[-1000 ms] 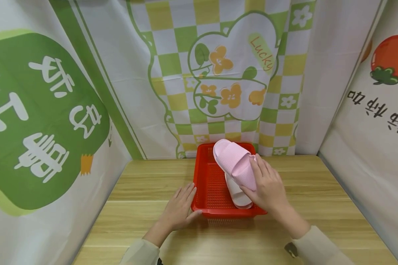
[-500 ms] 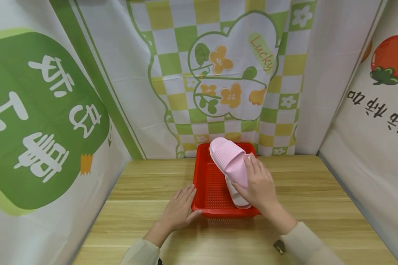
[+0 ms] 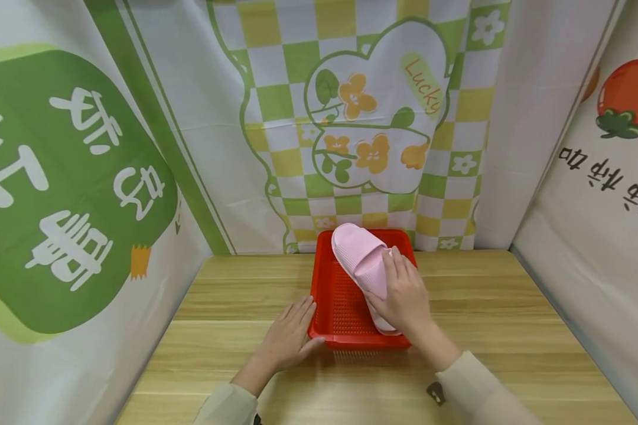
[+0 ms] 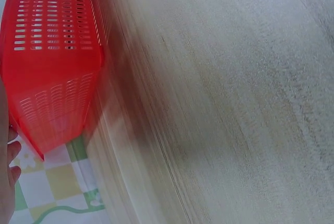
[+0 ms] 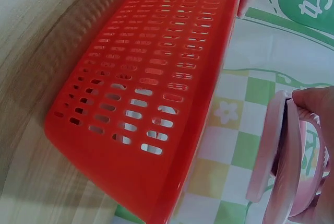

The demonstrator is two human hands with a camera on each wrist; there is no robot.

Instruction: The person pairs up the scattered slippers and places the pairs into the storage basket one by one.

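Observation:
My right hand (image 3: 406, 295) grips the heel part of a pink slipper (image 3: 355, 243), which is tilted over a red plastic basket (image 3: 329, 339). Two pink soles (image 5: 276, 156) lie face to face in that hand in the right wrist view, so it seems to hold a pair. Beneath the pink slipper, a whitish slipper (image 3: 387, 326) lies inside the basket by its right side, mostly covered. My left hand (image 3: 288, 333) rests at the basket's left front corner, with its fingers extended along the outer wall. Only part of this hand (image 4: 8, 166) shows in the left wrist view.
The basket stands on a wood-grain table (image 3: 234, 295) close to the back curtain (image 3: 298, 177). Printed cloth walls enclose both sides. Slotted holes run along the basket's side wall (image 5: 141, 67).
My right hand has carried the pink slipper leftward and slightly lower over the basket, covering more of the whitish slipper. My left hand has stayed at the basket's corner.

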